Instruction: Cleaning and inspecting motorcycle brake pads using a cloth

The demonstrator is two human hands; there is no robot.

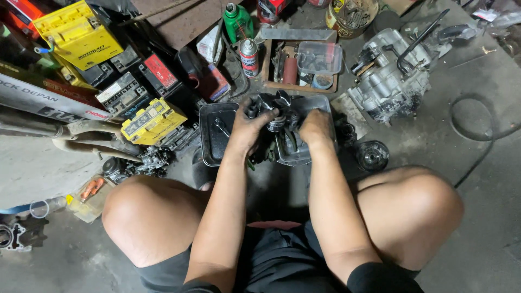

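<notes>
Gear-shaft assembly (279, 116) | left hand (247, 127) and right hand (316, 127) both grasping it over metal tray (209, 135) | risk: greasy grip may slip.

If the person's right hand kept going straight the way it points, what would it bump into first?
Probably the metal engine part it already grips above the dark tray. Beyond that lies the wooden box with the clear plastic tub, though depth is hard to judge for the right hand.
</notes>
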